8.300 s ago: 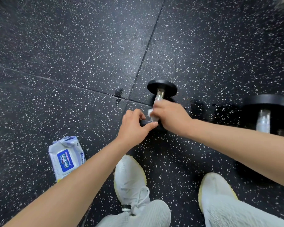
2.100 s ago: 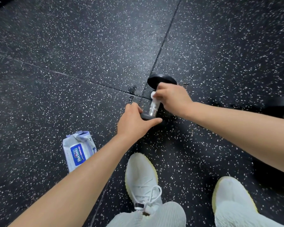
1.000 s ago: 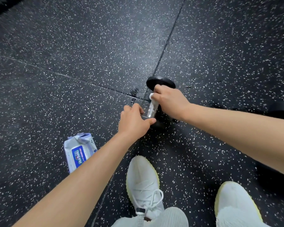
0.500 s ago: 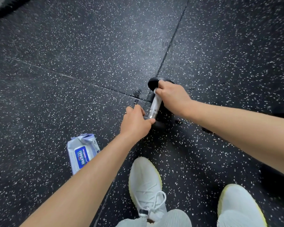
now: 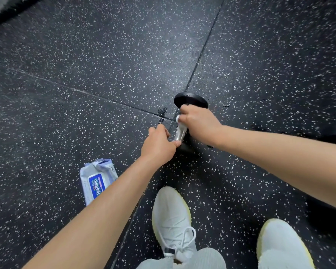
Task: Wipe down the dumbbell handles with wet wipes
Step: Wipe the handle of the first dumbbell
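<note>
Wet wipes pack (image 5: 103, 166), blue label (image 5: 96, 186), white brand lettering roughly "HuiBaiLi", smaller print unreadable

Black speckled rubber floor (image 5: 85, 74) carrying dumbbell (image 5: 190, 100) by tile seams; wipes pack (image 5: 96, 181) lying left; white shoes (image 5: 172, 216) standing nearer.

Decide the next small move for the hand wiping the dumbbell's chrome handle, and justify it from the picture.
Probably slide the right hand and its white wet wipe along the shiny chrome dumbbell handle toward the left hand. Its grip sits at the far black round plate, bare chrome shows below it, and the left hand holds the near black plate.
</note>
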`<state>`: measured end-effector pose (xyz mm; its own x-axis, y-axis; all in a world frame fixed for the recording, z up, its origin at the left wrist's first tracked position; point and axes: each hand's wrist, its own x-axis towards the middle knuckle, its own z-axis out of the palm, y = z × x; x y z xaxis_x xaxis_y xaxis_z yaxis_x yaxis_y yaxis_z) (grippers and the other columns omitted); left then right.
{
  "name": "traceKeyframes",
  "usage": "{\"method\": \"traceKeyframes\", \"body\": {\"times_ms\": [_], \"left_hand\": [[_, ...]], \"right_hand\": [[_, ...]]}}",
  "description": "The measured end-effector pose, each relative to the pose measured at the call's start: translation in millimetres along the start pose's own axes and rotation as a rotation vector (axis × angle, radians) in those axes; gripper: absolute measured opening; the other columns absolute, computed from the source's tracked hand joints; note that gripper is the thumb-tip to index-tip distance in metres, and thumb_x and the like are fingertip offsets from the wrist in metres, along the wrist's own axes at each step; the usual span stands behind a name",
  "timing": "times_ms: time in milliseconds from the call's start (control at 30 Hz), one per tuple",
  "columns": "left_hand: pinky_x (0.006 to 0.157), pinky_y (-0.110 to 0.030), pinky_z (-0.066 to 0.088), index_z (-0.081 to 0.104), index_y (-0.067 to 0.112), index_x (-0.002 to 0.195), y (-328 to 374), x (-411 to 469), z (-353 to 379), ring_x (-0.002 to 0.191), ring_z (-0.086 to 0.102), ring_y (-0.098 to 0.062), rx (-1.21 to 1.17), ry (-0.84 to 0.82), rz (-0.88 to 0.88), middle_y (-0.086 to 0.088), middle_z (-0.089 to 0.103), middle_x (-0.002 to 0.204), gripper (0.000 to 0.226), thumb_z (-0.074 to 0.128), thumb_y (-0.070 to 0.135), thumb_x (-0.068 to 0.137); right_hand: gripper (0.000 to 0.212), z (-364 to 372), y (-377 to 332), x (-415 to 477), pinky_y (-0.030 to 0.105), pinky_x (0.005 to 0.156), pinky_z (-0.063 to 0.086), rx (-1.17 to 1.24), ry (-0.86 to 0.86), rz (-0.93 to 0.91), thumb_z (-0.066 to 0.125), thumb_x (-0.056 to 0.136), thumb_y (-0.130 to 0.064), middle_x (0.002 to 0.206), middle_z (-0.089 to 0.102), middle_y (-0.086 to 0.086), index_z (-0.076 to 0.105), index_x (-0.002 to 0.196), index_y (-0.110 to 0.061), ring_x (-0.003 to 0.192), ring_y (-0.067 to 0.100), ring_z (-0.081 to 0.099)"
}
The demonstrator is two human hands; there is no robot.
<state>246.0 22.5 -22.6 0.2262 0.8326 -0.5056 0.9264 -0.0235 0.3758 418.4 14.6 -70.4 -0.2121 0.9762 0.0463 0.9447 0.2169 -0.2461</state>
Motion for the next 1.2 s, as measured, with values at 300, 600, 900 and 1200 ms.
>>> {"method": "traceKeyframes", "body": {"times_ms": [300,600,900,1200], "left_hand": [[0.082,-0.039,0.05,0.055,0.023,0.105,-4,1,-4,0.086,0.061,-0.021,-0.04,-0.008,0.018,-0.001,0.048,0.12,0.024,0.071,0.038,0.096],[0.067,-0.033,0.047,0.053,0.031,0.087,-5,3,-5,0.082,0.064,-0.015,-0.014,-0.015,0.007,0.002,0.062,0.105,0.047,0.079,0.068,0.072],[0.074,-0.039,0.05,0.048,0.025,0.101,-6,4,-4,0.089,0.062,-0.02,0.108,0.031,0.032,0.003,0.064,0.105,0.053,0.078,0.063,0.08],[0.08,-0.041,0.051,0.048,0.021,0.112,-4,1,-6,0.097,0.063,-0.025,0.124,0.039,0.008,0.002,0.066,0.106,0.052,0.074,0.058,0.087]], "right_hand": [[0.025,-1,18,3,0.031,0.059,0.036,0.038,0.051,0.015,0.066,0.081,0.0,0.091,0.055,0.002,0.075,0.1,-0.014,0.086,0.029,0.059],[0.019,0,-2,-21,0.029,0.055,0.03,0.139,-0.05,-0.157,0.076,0.072,-0.003,0.085,0.055,0.0,0.074,0.087,-0.014,0.075,0.026,0.058],[0.019,-2,-12,-11,0.034,0.055,0.036,0.052,-0.028,-0.036,0.069,0.078,-0.002,0.091,0.055,0.004,0.071,0.096,-0.009,0.081,0.029,0.058],[0.026,-10,5,15,0.038,0.062,0.046,-0.005,0.035,0.161,0.058,0.086,0.0,0.102,0.057,0.006,0.071,0.105,-0.012,0.09,0.032,0.06]]}}
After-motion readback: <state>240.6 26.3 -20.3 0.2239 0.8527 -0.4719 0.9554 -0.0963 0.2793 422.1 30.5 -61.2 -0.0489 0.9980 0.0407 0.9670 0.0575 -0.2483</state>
